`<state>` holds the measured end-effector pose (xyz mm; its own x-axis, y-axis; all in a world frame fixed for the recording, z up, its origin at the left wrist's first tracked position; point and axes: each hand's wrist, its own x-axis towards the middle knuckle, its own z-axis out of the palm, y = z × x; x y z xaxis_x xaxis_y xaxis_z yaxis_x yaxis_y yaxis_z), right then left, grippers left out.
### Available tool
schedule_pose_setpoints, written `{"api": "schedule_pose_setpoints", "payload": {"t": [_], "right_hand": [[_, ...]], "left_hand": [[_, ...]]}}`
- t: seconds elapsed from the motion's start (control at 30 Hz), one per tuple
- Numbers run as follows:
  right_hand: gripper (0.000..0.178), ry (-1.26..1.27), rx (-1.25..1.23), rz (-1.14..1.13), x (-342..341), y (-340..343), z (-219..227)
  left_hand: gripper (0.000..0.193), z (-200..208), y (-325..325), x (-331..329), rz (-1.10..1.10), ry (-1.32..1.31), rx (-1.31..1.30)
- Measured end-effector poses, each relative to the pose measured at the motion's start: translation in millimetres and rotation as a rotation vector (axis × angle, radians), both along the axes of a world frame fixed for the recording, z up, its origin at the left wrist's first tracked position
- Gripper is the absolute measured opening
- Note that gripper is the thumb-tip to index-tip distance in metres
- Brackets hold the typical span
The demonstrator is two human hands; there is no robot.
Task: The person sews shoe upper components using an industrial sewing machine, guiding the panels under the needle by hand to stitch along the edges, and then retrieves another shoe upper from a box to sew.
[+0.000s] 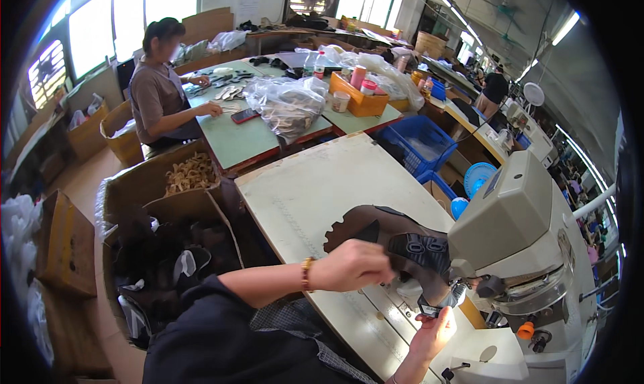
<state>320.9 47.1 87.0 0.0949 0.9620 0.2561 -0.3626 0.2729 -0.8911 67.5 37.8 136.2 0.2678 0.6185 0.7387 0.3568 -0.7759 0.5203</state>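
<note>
Dark brown material makes up the single shoe upper [362, 224] on the white worktable [315, 189], its scalloped edge toward the left and its other end by the head of one sewing machine [503, 216]. Two oval rings [425, 244] sit side by side on its one black ribbed patch. Of the person's two hands, the right hand [431, 332] has its thumb and fingers clamped on the near end of the upper, beside one small black tab [429, 309] with pale marks. The left hand [352, 266] is over the near edge of the upper, blurred, its fingers curled in; whether they pinch anything I cannot tell. One beaded bracelet [307, 274] circles the left wrist. One orange knob [526, 330] shows low on the machine. Left of the worktable stands an open carton [194, 201] of dark pieces, too jumbled to count, and behind it lies one heap of tan scraps [191, 174]. Beyond, one co-worker [157, 99] sits at a green table [231, 149], both hands over flat grey pieces. On that table are one phone [245, 116], one large clear bag [287, 102] of pieces, two bottles [314, 65], one paper cup [340, 102] and one orange box [359, 99]. One blue basket [422, 146] stands behind the worktable, and one blue fan [479, 177] is near the machine. Farther back, one more person [495, 87] stands in dark clothing.
</note>
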Motion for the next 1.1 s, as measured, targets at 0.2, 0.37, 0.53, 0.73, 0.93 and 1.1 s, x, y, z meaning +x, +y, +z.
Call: {"api": "schedule_pose_setpoints", "payload": {"t": [0.2, 0.37, 0.53, 0.73, 0.93, 1.1], "right_hand": [[0.028, -0.006, 0.022, -0.008, 5.3, 2.4, -5.9], [0.032, -0.013, 0.022, -0.054, 15.0, 7.4, -28.5], [0.028, 0.208, -0.015, 0.006, 55.3, 18.9, -93.9], [0.028, -0.021, -0.022, -0.021, 42.8, 16.4, -78.7], [0.028, -0.225, -0.008, -0.107, 40.0, 3.7, -44.4], [0.024, -0.037, -0.147, 0.034, 37.7, 5.9, -33.6]], "left_hand": [[0.013, -44.2, -78.1, -78.2, -0.035, 0.424, -0.55], [0.013, -139.5, -96.4, -108.7, 0.426, 0.675, -0.647], [0.01, -199.0, -89.8, -105.4, 0.578, 0.817, -0.671], [0.034, -224.8, -91.9, -106.1, 0.565, 1.034, -0.858], [0.052, -161.8, -75.9, -88.2, 0.237, 0.938, -1.095], [0.057, -95.8, -82.8, -74.1, -0.046, 0.796, -0.947]]}}
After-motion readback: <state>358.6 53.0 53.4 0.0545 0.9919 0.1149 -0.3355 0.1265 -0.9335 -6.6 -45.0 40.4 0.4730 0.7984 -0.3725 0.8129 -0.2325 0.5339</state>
